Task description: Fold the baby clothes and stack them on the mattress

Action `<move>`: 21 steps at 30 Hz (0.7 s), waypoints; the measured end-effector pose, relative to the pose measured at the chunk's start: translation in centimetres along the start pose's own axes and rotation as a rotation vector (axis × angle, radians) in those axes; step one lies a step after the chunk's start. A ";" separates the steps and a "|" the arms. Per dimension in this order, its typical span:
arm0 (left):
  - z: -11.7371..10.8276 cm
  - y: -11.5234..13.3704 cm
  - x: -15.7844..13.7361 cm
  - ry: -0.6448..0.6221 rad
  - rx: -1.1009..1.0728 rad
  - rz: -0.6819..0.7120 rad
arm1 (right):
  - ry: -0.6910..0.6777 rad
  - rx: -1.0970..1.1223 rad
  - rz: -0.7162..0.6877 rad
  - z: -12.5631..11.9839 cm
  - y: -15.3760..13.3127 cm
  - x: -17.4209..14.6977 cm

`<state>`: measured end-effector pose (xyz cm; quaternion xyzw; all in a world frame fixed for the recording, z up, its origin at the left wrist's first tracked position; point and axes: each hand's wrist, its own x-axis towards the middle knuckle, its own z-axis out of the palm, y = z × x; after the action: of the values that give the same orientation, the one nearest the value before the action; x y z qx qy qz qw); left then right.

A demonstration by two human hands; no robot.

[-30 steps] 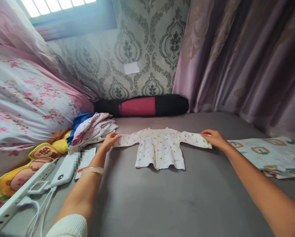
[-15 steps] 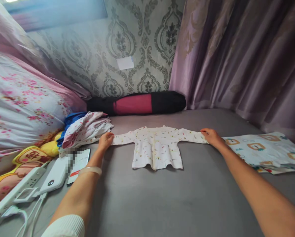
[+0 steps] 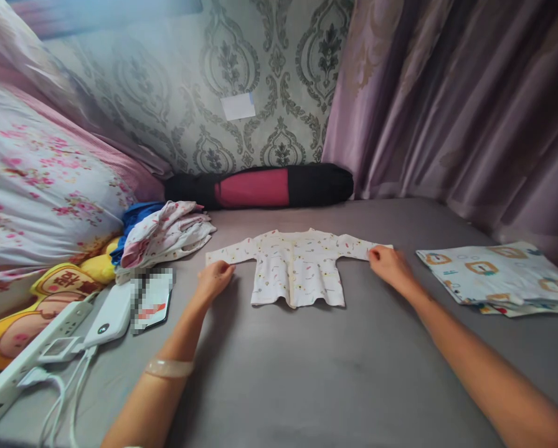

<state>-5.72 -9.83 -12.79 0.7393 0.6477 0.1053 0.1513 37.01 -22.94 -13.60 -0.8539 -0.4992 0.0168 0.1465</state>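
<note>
At the far left I see a white power strip (image 3: 33, 351), a power bank (image 3: 107, 320) and a loose heap of clothes (image 3: 167, 239). Next comes my left hand (image 3: 214, 278), fingers curled in narrow at the lower edge of the shirt's near sleeve; I can't tell whether they grip cloth or merely touch it. In the middle, the small printed shirt (image 3: 295, 270) lies flat on the grey sheet (image 3: 279, 379), sleeves spread, its hem rippled. I judge it light, soft and limp, hardly slippery or fragile, so a gentle pinch at the cuffs or shoulder seams should suit it; one-sided pulling would wrinkle it. My right hand (image 3: 390, 266) has its fingers drawn together over the other sleeve, just short of the cuff, pinching or pressing, I can't tell which. Farther right lies folded patterned cloth (image 3: 498, 274), apart from that hand.
</note>
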 end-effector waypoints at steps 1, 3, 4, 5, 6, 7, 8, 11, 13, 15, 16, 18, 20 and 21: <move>0.4 0.5 -0.8 -0.048 -0.036 0.014 | -0.077 0.029 -0.052 0.1 -1.1 -1.0; 1.2 1.6 -2.3 -0.098 -0.081 0.042 | -0.213 0.052 -0.118 0.5 -3.0 -3.1; 1.5 2.1 -3.0 -0.115 -0.093 0.054 | -0.256 0.054 -0.129 0.6 -3.9 -4.1; 1.8 2.6 -3.7 -0.126 -0.099 0.064 | -0.280 0.056 -0.125 0.7 -4.6 -5.0; 2.0 2.9 -4.3 -0.131 -0.101 0.071 | -0.291 0.055 -0.109 0.8 -5.1 -5.8; 2.2 3.2 -4.9 -0.137 -0.101 0.077 | -0.299 0.054 -0.093 0.8 -5.6 -6.5; 2.3 3.5 -5.4 -0.142 -0.103 0.082 | -0.305 0.053 -0.074 0.7 -5.9 -7.1; 2.5 3.9 -6.3 -0.148 -0.115 0.090 | -0.318 0.043 -0.027 0.4 -6.7 -8.5; 2.6 3.9 -6.6 -0.142 -0.121 0.098 | -0.321 0.031 -0.017 0.3 -7.1 -9.1; 2.6 4.0 -6.6 -0.129 -0.126 0.103 | -0.320 0.027 -0.032 0.3 -7.5 -9.4; 2.7 4.0 -6.6 -0.126 -0.131 0.102 | -0.321 0.031 -0.042 0.3 -7.7 -9.5; 2.6 3.9 -6.5 -0.134 -0.146 0.095 | -0.327 0.053 -0.053 0.4 -7.7 -9.4; 2.3 3.6 -6.4 -0.156 -0.171 0.084 | -0.348 0.080 -0.057 0.4 -7.4 -9.1; 2.2 3.4 -6.3 -0.164 -0.183 0.078 | -0.359 0.091 -0.059 0.4 -7.1 -9.0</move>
<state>-2.71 -16.69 -13.34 0.7530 0.5916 0.1089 0.2666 26.42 -27.27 -13.13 -0.8147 -0.5407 0.1873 0.0937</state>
